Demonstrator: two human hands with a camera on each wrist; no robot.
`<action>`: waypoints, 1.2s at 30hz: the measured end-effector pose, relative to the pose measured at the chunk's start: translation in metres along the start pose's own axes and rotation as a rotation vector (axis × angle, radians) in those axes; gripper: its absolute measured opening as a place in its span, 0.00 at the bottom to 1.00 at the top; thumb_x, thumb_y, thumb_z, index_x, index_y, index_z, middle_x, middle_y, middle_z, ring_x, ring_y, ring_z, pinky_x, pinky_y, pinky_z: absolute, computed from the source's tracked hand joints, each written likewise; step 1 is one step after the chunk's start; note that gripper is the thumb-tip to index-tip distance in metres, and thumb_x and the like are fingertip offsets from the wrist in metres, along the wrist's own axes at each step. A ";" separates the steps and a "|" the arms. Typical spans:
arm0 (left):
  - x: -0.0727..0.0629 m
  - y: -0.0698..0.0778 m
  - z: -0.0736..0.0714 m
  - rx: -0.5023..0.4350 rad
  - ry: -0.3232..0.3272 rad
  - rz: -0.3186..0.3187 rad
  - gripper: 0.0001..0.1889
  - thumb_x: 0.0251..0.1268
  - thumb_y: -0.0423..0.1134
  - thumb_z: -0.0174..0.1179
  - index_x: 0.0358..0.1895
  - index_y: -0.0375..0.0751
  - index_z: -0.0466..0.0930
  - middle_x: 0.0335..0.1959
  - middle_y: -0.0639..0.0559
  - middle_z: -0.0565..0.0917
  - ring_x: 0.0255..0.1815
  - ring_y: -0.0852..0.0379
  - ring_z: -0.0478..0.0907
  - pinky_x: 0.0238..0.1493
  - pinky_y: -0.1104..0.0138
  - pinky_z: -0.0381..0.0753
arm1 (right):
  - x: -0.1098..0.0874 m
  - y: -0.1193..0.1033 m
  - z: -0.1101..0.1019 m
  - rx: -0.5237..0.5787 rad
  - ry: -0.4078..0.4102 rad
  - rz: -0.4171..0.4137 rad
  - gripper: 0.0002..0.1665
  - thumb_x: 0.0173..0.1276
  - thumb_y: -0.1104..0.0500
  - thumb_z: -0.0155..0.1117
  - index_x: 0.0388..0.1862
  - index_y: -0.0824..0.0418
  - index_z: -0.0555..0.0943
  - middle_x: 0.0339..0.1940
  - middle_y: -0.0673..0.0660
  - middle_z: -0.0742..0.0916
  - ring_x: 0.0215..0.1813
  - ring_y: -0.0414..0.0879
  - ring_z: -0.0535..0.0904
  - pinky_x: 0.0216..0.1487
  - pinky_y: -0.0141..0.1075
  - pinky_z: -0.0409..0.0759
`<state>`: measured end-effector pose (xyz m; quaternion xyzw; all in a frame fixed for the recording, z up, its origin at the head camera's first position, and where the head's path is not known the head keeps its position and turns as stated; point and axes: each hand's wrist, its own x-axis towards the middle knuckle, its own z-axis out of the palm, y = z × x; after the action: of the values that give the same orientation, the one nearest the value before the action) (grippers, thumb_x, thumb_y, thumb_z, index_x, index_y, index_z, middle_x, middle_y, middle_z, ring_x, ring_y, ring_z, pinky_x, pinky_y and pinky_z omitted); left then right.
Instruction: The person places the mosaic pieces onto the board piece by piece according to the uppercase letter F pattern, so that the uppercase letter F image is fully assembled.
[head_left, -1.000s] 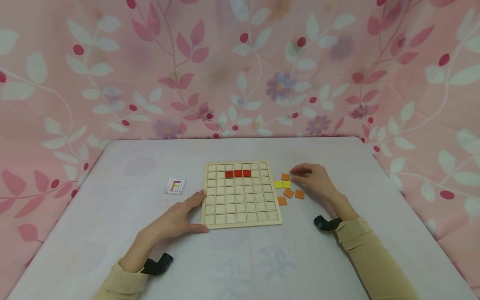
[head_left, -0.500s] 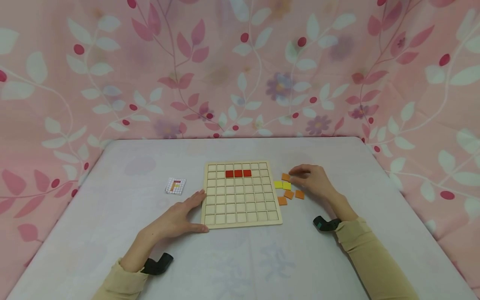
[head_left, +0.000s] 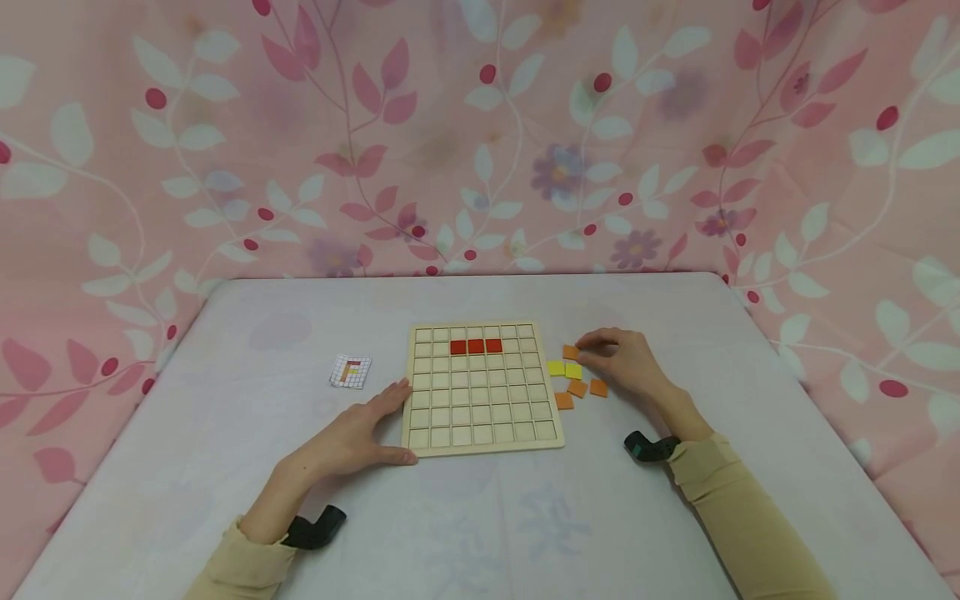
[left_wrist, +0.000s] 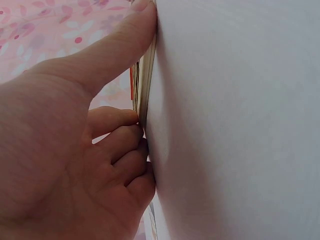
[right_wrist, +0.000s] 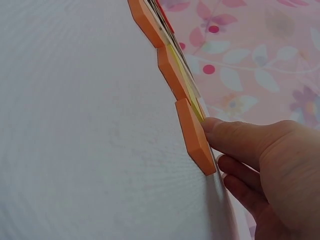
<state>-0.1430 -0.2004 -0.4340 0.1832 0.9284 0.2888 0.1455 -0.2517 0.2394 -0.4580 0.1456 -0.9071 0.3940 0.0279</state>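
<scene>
A pale wooden grid board [head_left: 482,400] lies flat on the table with three red tiles [head_left: 476,346] side by side in its upper part. My left hand [head_left: 352,437] rests at the board's left side, thumb by the near corner and fingers spread along the edge; the left wrist view shows the thumb [left_wrist: 120,45] against that edge. Right of the board lie several loose orange and yellow tiles. My right hand [head_left: 626,358] has its index finger and thumb at the right side of the farthest orange tile [head_left: 570,352], beside a yellow tile [head_left: 573,371]; neither tile is lifted.
A small paper card [head_left: 350,372] with a coloured grid pattern lies left of the board. More orange tiles [head_left: 598,388] are scattered below the right hand, one touching the board's right edge. A pink floral cloth [head_left: 480,167] hangs behind the white table [head_left: 480,533].
My right hand has edged slightly left, its fingertips coming up to the far orange tile. The left hand, board and tiles stay as they were.
</scene>
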 end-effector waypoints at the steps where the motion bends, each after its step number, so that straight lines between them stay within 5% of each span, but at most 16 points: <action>1: 0.000 0.000 0.000 0.000 -0.001 -0.001 0.56 0.50 0.60 0.74 0.79 0.42 0.56 0.81 0.48 0.54 0.81 0.41 0.49 0.76 0.43 0.55 | 0.000 0.000 0.000 -0.001 0.002 0.000 0.14 0.63 0.56 0.75 0.47 0.57 0.87 0.48 0.55 0.89 0.55 0.53 0.83 0.60 0.51 0.79; 36: -0.001 0.001 -0.001 0.009 0.005 0.024 0.54 0.52 0.58 0.74 0.79 0.39 0.56 0.81 0.45 0.55 0.81 0.40 0.50 0.76 0.43 0.55 | 0.000 0.005 0.006 -0.061 0.076 -0.099 0.14 0.61 0.56 0.76 0.45 0.59 0.88 0.44 0.56 0.90 0.51 0.53 0.85 0.55 0.50 0.81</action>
<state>-0.1427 -0.2003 -0.4326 0.1944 0.9277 0.2867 0.1389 -0.2526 0.2380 -0.4655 0.1741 -0.9087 0.3695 0.0863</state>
